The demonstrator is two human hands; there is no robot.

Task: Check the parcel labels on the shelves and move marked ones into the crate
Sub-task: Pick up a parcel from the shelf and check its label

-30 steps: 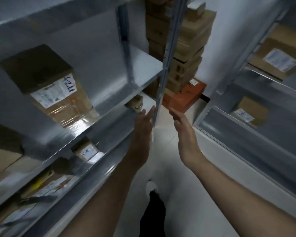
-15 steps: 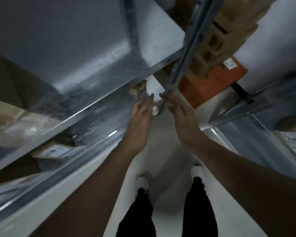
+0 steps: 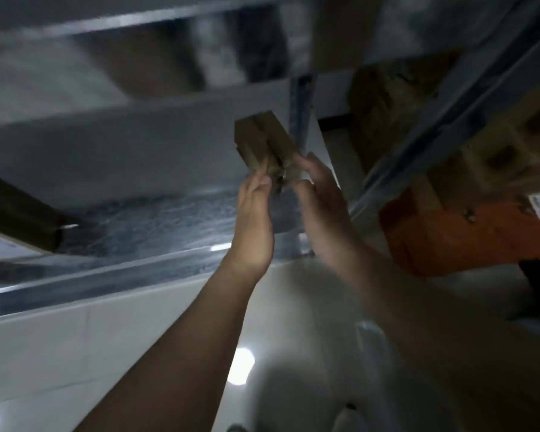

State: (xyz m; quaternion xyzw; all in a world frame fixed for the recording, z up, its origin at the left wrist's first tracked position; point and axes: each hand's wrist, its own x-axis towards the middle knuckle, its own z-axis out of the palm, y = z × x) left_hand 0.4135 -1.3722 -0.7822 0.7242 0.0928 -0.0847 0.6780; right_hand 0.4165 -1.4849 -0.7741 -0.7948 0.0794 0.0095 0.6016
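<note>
Half a second ago both hands reached open-fingered towards the shelf post; now the left hand [image 3: 252,219] and right hand [image 3: 320,198] pinch the near end of a small brown cardboard parcel [image 3: 262,141] with curled fingers. It is over the dull galvanised shelf [image 3: 156,219], just beside a perforated upright [image 3: 298,120]. Glossy open floor [image 3: 293,353] lies below, and the orange crate [image 3: 449,241] sits well apart at right
</note>
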